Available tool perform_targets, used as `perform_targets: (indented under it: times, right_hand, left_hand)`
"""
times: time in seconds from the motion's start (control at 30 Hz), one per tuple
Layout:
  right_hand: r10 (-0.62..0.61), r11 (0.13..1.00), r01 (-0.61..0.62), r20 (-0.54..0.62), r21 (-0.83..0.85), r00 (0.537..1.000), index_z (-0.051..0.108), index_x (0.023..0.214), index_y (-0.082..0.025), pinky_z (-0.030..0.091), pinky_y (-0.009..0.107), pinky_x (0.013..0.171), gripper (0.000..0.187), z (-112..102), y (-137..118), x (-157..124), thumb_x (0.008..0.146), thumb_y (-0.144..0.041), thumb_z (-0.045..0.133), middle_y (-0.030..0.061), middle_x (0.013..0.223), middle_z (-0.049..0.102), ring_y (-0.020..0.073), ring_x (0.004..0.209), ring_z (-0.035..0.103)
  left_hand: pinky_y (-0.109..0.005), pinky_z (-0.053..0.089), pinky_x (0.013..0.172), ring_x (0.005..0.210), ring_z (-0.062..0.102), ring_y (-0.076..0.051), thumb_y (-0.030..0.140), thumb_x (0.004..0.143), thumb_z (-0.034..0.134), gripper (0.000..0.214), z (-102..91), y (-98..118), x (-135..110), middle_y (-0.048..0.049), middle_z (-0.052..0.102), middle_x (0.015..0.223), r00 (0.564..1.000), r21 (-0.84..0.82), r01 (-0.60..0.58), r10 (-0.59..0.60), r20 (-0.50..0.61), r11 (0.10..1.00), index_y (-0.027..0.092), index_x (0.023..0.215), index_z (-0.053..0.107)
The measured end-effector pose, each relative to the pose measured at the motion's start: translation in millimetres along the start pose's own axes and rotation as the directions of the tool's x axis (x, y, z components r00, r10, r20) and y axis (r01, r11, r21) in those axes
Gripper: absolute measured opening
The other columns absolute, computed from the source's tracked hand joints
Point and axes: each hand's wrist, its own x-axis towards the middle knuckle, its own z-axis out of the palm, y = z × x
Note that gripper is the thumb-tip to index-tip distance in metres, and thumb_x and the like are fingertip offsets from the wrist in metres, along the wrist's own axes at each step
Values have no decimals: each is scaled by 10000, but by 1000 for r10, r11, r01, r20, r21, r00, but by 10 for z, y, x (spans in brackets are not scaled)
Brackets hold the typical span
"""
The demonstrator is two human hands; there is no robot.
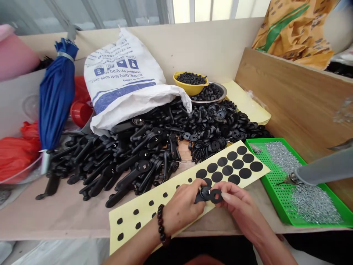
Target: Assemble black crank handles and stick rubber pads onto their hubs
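Note:
My left hand [184, 206], with a beaded bracelet at the wrist, is closed round a black plastic crank handle [204, 193]; most of the handle is hidden by the fingers. Between the fingertips of my right hand [234, 200] is a thin black ring-shaped pad [216, 196], its edge right beside the round end of the handle. Under both hands lies a pale yellow backing sheet [171, 211] bearing round black stickers [227, 170] on its right half and small black dots on its left.
Behind the sheet are heaps of black handles [143, 166] and round black parts [220, 127]. A yellow bowl [190, 88], white sack [124, 73] and blue umbrella [56, 97] stand farther back. At right, an electric screwdriver [325, 167] hangs over a green tray [281, 204] of screws.

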Motion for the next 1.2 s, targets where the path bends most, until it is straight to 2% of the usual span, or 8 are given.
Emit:
perform_targets:
  times: [0.1,0.2,0.33,0.47,0.77,1.0,1.2]
  right_hand:
    - [-42,996,39,-27,-80,999,548,669,-187,411,255,680,209,-47,-4,12,785,-334,641,37,935,560,150,727,473]
    - [-70,987,64,-31,-148,997,559,666,-190,407,252,699,201,-104,-8,33,774,-333,649,36,954,556,165,779,486]
    - [-58,981,56,-4,-187,998,562,664,-198,391,261,801,198,-119,1,47,778,-334,649,35,958,580,200,927,500]
    - [-44,977,42,-8,-211,999,556,665,-202,389,257,796,195,-111,22,52,784,-332,640,29,957,586,195,916,504]
    - [-64,967,55,-28,-247,998,561,662,-200,394,261,777,200,-104,56,60,784,-332,647,37,949,582,202,913,507]
    - [-74,965,65,-26,-252,997,569,663,-207,378,243,781,188,-100,64,52,789,-323,645,18,935,573,182,913,497]
    - [-77,960,68,-23,-270,997,575,672,-209,381,244,762,183,-111,82,37,795,-325,643,19,942,569,182,905,498]
  left_hand:
    - [-252,410,659,738,573,-184,110,679,529,442,-25,14,41,25,642,745,998,-86,63,-61,26,994,222,1103,587]
    - [-241,405,644,682,556,-165,127,675,533,431,-28,4,59,20,641,726,996,-153,74,-66,53,985,202,1088,632]
    - [-236,426,667,716,584,-164,90,664,473,451,-20,-15,65,6,674,801,997,-208,20,-5,73,978,191,1062,659]
    - [-243,450,735,784,615,-167,77,673,444,491,8,-53,63,2,695,911,998,-246,-26,38,44,969,195,1107,639]
    - [-253,457,806,868,628,-189,54,661,423,478,35,-82,51,-10,697,893,997,-227,-67,71,10,972,175,1064,652]
    - [-240,449,760,868,624,-189,67,664,430,527,83,-118,35,-28,689,1030,998,-198,-62,61,-11,978,172,1144,619]
    - [-234,435,733,808,614,-176,75,670,439,508,78,-97,30,-20,694,981,998,-190,-65,64,-10,980,176,1135,618]
